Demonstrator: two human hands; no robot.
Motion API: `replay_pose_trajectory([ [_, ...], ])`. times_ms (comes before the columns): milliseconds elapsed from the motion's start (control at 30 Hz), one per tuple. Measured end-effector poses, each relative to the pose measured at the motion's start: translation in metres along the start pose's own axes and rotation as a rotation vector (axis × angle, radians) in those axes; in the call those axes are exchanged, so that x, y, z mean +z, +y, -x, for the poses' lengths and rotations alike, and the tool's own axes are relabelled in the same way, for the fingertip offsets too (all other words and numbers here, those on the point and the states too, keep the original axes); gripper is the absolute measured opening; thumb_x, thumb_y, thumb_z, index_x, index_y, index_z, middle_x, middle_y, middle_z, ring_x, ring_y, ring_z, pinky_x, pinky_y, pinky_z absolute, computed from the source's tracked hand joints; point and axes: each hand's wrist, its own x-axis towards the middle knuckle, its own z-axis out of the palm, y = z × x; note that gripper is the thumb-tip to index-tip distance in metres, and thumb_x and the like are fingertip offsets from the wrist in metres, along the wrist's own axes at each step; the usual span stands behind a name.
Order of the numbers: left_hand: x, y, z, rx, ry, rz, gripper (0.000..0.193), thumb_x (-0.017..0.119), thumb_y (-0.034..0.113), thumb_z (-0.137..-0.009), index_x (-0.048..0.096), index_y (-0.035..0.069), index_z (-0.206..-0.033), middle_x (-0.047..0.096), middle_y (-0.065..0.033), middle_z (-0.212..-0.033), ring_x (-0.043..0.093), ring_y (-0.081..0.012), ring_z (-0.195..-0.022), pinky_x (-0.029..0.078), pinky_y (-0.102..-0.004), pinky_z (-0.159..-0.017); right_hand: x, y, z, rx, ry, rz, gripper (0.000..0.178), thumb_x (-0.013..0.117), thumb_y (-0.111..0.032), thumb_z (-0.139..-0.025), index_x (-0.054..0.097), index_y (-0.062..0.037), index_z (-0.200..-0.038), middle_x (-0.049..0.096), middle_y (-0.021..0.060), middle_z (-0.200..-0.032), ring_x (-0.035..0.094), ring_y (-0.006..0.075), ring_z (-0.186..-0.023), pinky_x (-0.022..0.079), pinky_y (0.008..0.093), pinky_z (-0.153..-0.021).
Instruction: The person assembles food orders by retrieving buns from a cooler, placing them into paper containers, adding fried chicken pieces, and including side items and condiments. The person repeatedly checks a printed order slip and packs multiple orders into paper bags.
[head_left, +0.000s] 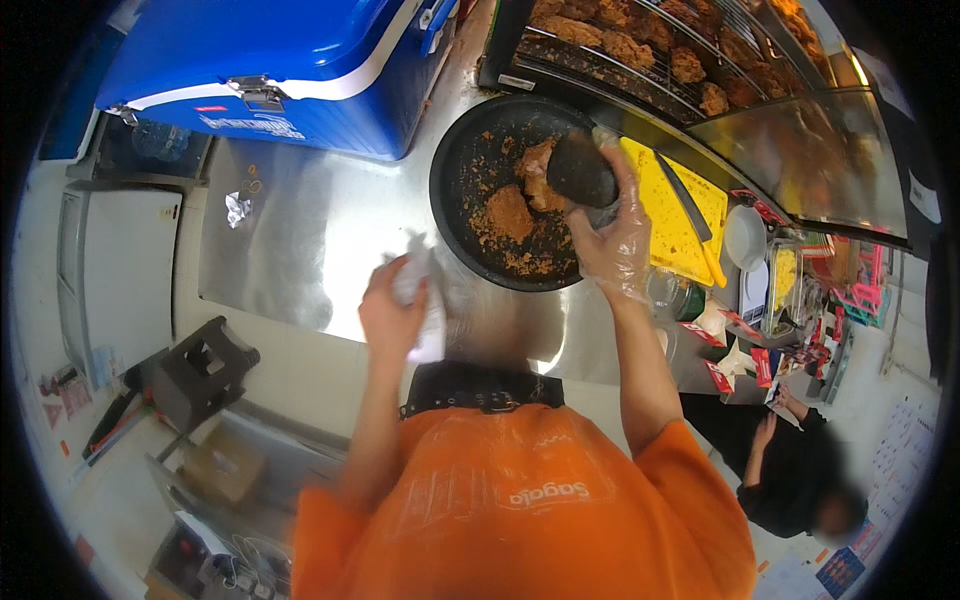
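Observation:
A wide black round bowl (456,214) stands on the steel worktop, with brown crumbs and a few pieces of fried chicken (509,213) in it. Over its right side, my right hand (617,245), in a clear plastic glove, is closed round a thick, dark, blunt-ended pestle (581,172). The pestle partly covers one chicken piece; I cannot tell whether it touches it. My left hand (391,309), bare and slightly blurred, grips a crumpled white cloth (429,325) near the worktop's front edge, left of the bowl. Whether the cloth touches the steel is unclear.
A blue cooler box (290,100) stands back left. A yellow cutting board (668,225) with a knife (684,196) lies right of the bowl, below a display case (640,85) of fried chicken. Crumpled foil (238,209) lies left. Another person (800,455) is at lower right.

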Motion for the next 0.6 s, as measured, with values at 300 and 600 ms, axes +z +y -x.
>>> replay_pose_trajectory([
  [300, -0.045, -0.175, 0.111, -0.554, 0.208, -0.040, 0.036, 0.073, 0.018, -0.086, 0.072, 0.003, -0.119, 0.071, -0.0209, -0.117, 0.069, -0.0332, -0.106, 0.052, -0.0410, -0.094, 0.041, -0.001, -0.049, 0.159, -0.703, 0.392, 0.068, 0.069, -0.009, -0.079, 0.050, -0.0201, -0.144, 0.070, 0.0173, -0.115, 0.069, 0.0407, -0.093, 0.055, 0.0466, -0.086],
  [600, -0.023, -0.222, 0.201, -0.967, 0.112, 0.047, 0.038, 0.070, 0.020, -0.088, 0.070, 0.001, -0.121, 0.071, -0.0227, -0.116, 0.067, -0.0335, -0.109, 0.050, -0.0413, -0.098, 0.066, 0.019, -0.023, 0.006, -0.659, 0.557, 0.070, 0.063, -0.009, -0.086, 0.042, -0.0290, -0.150, 0.067, 0.0236, -0.118, 0.070, 0.0396, -0.097, 0.056, 0.0497, -0.085],
])
